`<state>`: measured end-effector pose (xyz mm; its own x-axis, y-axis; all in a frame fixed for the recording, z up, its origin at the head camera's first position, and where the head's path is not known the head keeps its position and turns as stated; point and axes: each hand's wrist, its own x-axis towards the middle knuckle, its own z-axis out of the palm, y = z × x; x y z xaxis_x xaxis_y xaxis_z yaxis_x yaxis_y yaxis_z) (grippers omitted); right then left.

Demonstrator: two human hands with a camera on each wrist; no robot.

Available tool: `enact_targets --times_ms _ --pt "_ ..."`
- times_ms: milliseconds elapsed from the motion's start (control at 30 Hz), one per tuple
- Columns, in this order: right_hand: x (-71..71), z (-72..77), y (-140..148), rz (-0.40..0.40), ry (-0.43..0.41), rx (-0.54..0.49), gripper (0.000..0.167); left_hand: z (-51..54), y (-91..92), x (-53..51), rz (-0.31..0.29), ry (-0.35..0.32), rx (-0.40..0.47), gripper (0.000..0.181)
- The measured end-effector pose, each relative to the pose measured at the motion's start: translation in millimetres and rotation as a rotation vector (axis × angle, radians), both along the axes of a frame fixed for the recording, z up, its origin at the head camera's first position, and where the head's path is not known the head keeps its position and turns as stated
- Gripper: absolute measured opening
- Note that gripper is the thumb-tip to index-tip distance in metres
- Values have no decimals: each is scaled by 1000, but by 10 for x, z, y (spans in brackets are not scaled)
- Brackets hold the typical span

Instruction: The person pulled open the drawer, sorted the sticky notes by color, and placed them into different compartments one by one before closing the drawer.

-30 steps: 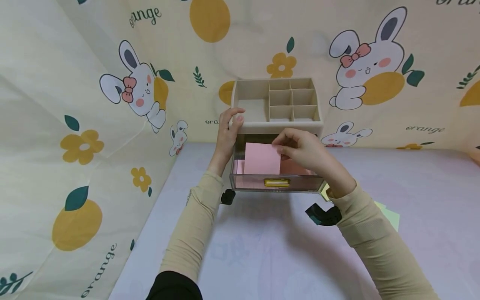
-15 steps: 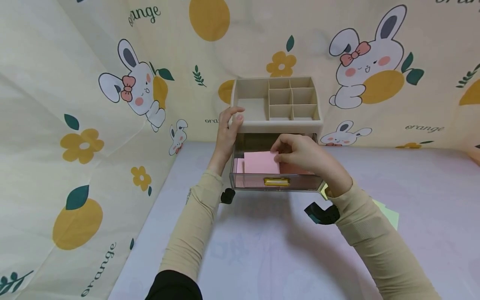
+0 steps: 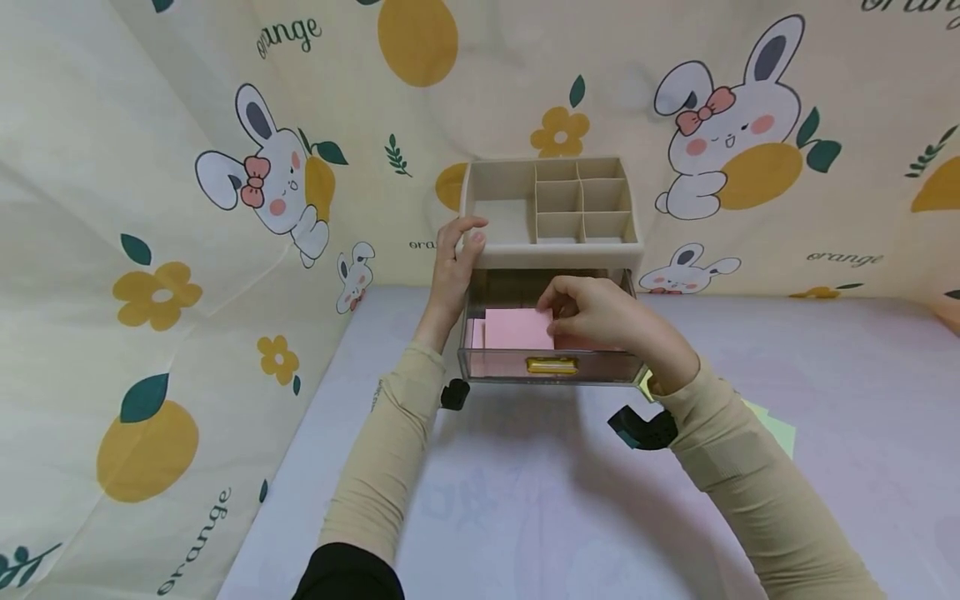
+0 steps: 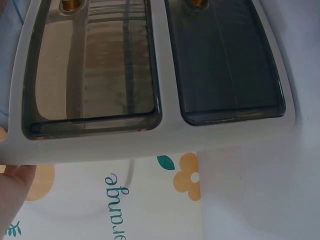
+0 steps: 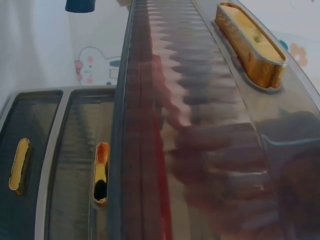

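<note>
A cream desktop drawer organizer stands against the backdrop, its clear top drawer pulled out toward me. At the organizer's upper left corner, my left hand grips the side, fingers over the rim. My right hand is inside the drawer and pinches the right edge of a square pink paper, which stands upright behind the drawer front. More pink paper shows to its left. In the right wrist view, a gold handle sits on the drawer front; the hand appears only dimly through the plastic.
Light green papers lie on the table right of the organizer, partly behind the right sleeve. A divided tray forms the organizer's top. Lower smoked drawers are closed. A printed cloth rises behind.
My right hand has moved down and slightly left, lowering the pink paper deeper into the drawer. The left hand keeps its hold on the organizer.
</note>
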<state>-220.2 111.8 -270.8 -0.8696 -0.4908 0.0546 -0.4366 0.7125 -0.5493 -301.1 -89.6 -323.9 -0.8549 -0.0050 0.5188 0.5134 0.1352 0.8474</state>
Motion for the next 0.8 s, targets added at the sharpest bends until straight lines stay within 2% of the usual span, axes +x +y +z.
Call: enact_targets --times_ms 200,367,633,800 --pt "-2 -8 -12 7 1 75 24 -2 -3 -2 1 -4 -13 32" --pt "-6 -12 -14 10 48 101 22 2 -4 4 -2 -9 -15 32" --pt "11 2 -2 -40 121 58 18 1 -3 11 -7 -28 -5 33" --pt "7 4 10 -40 123 48 17 -6 6 13 -6 -38 -4 35"
